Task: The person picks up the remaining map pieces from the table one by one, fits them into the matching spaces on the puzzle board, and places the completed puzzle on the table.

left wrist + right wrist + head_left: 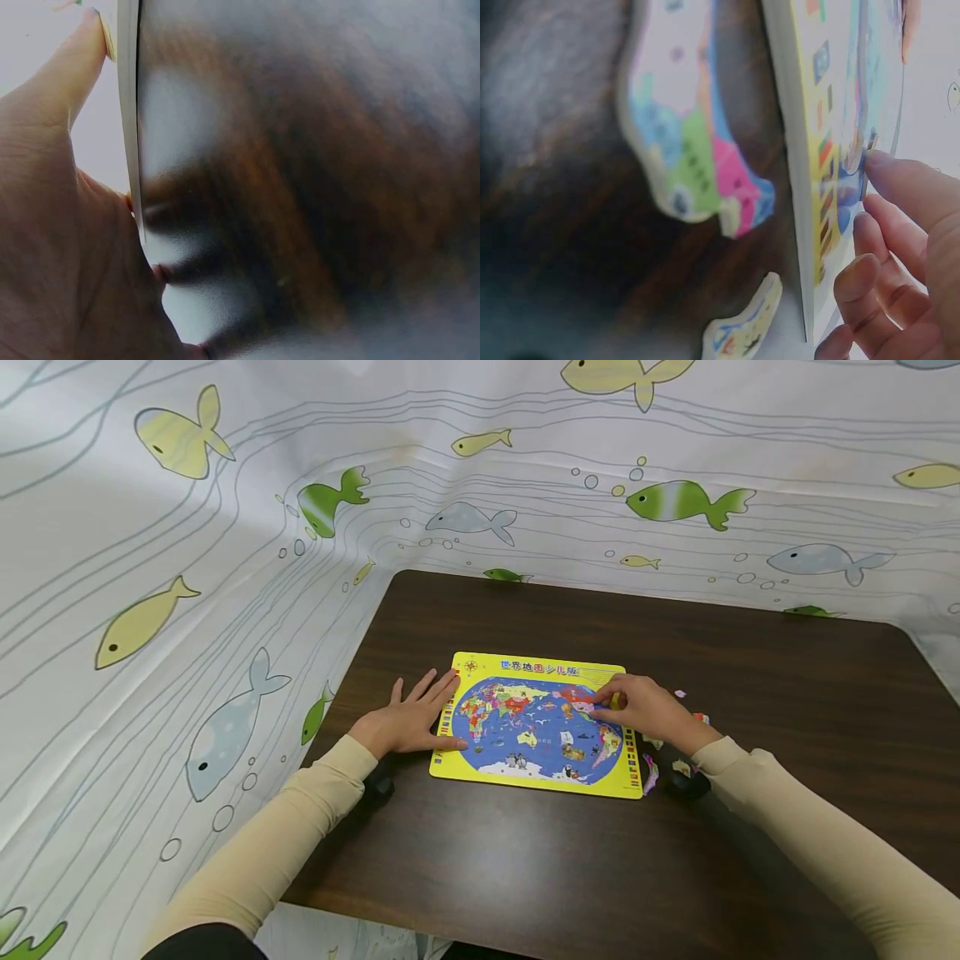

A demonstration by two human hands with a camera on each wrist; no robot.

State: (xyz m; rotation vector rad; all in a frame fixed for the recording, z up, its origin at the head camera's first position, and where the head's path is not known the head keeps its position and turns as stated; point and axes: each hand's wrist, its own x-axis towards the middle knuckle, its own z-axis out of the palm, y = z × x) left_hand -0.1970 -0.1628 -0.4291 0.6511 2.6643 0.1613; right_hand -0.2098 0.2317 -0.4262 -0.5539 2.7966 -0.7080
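Note:
A yellow-bordered world map puzzle board (487, 774) lies flat on the dark table. On its left edge rests my left hand (408, 720), fingers spread and thumb reaching over the lower left of the map; the left wrist view shows this hand (45, 217) beside the board's thin edge. Over the map's upper right, my right hand (651, 708) pinches a small puzzle piece (865, 184) between thumb and fingers, at the board's surface. Most of that piece is hidden by the fingers. Loose colourful map pieces (694, 127) lie right of the board, partly under the right forearm.
The dark wood table (510, 877) extends around the board. White fabric (247, 568) printed with fish rises behind and left of the table. A small pale piece (744, 330) and a pink one (679, 693) lie on the table at the right.

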